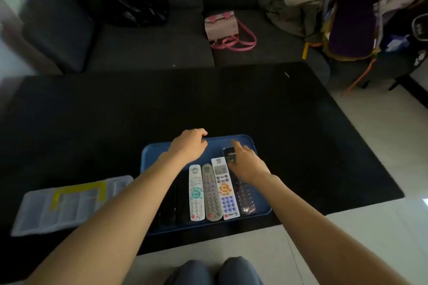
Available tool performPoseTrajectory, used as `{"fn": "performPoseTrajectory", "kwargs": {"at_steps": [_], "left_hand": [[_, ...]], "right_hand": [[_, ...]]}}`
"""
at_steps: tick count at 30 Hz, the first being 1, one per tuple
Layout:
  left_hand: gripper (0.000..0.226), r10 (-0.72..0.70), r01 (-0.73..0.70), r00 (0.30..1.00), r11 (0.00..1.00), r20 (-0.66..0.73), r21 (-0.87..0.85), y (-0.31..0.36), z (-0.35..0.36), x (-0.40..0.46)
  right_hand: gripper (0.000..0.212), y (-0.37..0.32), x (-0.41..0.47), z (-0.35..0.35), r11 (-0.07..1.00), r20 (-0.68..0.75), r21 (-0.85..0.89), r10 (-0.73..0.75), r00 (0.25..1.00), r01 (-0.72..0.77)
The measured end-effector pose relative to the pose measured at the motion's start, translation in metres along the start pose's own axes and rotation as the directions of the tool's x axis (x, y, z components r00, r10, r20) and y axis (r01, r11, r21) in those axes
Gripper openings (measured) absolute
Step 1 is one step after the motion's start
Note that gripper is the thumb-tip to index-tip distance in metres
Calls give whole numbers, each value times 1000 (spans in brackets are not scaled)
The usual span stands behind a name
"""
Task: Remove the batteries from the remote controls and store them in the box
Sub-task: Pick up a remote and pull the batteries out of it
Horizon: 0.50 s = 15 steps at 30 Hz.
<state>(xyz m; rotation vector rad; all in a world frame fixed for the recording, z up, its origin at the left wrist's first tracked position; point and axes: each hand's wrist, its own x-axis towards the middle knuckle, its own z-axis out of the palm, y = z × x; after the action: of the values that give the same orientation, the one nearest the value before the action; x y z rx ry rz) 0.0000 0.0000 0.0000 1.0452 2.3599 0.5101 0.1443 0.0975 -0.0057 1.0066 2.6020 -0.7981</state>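
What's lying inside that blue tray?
The blue tray holds a row of remotes: white, grey, white-and-orange and a dark one under the right hand. The left arm hides the tray's left part.

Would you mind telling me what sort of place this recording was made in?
Most likely a home living room: a dark sofa carrying a pink handbag, and a tray of remote controls on a low black table.

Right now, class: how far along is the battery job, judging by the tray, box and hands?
Barely begun. Done: nothing visible; the clear box sits lid-shut. In hand: the right hand touches the dark remote; the left hand grips the blue tray rim. Left: every remote, including the white one, lies face up, unopened.
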Motion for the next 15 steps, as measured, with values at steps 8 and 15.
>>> {"fn": "performPoseTrajectory", "kwargs": {"at_steps": [8,15], "left_hand": [[49,149,-161,986,968,72,194,-37,91,31],[61,205,-182,978,939,-50,293,-41,119,29]], "right_hand": [[62,46,38,79,998,-134,-54,2,991,-9],[73,63,48,81,952,-170,283,173,970,-121]]}}
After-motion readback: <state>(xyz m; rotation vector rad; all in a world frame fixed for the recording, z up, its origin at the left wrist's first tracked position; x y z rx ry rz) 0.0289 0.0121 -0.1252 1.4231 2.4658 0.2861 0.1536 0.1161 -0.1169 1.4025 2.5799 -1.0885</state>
